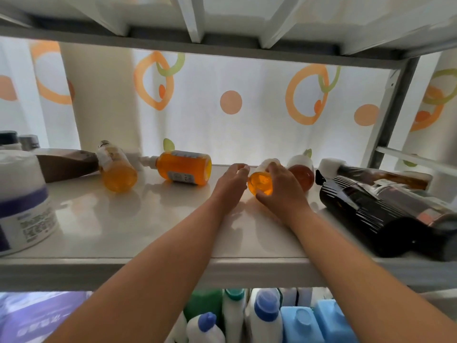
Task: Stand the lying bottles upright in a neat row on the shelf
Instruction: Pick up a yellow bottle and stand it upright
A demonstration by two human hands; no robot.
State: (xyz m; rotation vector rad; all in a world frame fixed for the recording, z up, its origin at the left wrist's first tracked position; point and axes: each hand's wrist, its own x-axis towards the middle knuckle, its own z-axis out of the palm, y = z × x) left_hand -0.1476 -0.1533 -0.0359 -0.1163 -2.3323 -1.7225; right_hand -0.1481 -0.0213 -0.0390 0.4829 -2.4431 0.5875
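A small orange bottle (260,184) lies on the white shelf (148,233), its base toward me. My right hand (282,189) grips it from the right, thumb under, fingers over. My left hand (228,184) reaches beside its left, fingers curved near its white cap; I cannot tell if they touch. Other lying bottles: an orange pump bottle (184,167), an orange bottle with a white label (116,169), a brown bottle (65,164), a reddish bottle (301,175), a dark brown bottle with a white cap (380,175) and a big black ribbed bottle (385,214).
A white tub with a purple band (23,201) stands at the left front. Dark-capped containers (17,139) stand behind it. A curtain with orange rings hangs behind the shelf. The upper shelf's frame (197,45) is close overhead. Detergent bottles (267,315) fill the shelf below.
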